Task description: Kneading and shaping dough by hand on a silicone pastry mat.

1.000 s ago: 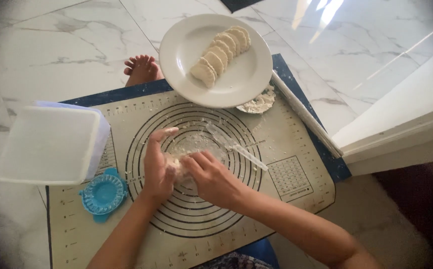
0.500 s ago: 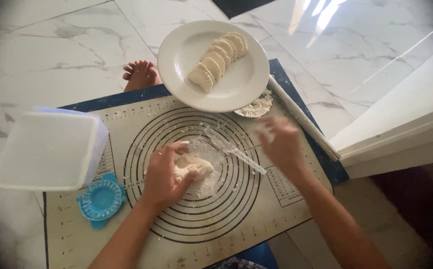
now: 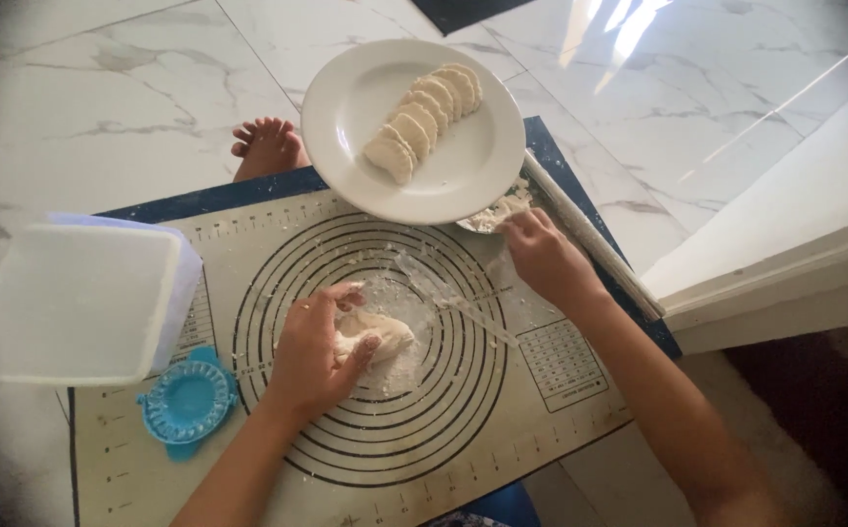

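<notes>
My left hand [image 3: 315, 351] is closed around a lump of pale dough [image 3: 377, 336] at the middle of a beige baking mat [image 3: 248, 244] printed with dark rings. My right hand [image 3: 543, 256] reaches to the mat's far right, fingertips touching a small dish of flour [image 3: 494, 212] half hidden under a white plate [image 3: 365, 98]. The plate carries a row of folded dumplings [image 3: 426, 119]. A clear plastic strip [image 3: 453, 301] lies across the rings between my hands.
A white lidded plastic box [image 3: 71, 301] stands at the mat's left edge, with a blue dumpling press [image 3: 188, 400] just below it. A thin rolling pin [image 3: 590, 234] lies along the right edge. A bare foot [image 3: 268, 146] rests beyond the mat on marble floor.
My right hand left the dough and moved right and up to the flour dish. My left hand stayed on the dough, now gripping it alone.
</notes>
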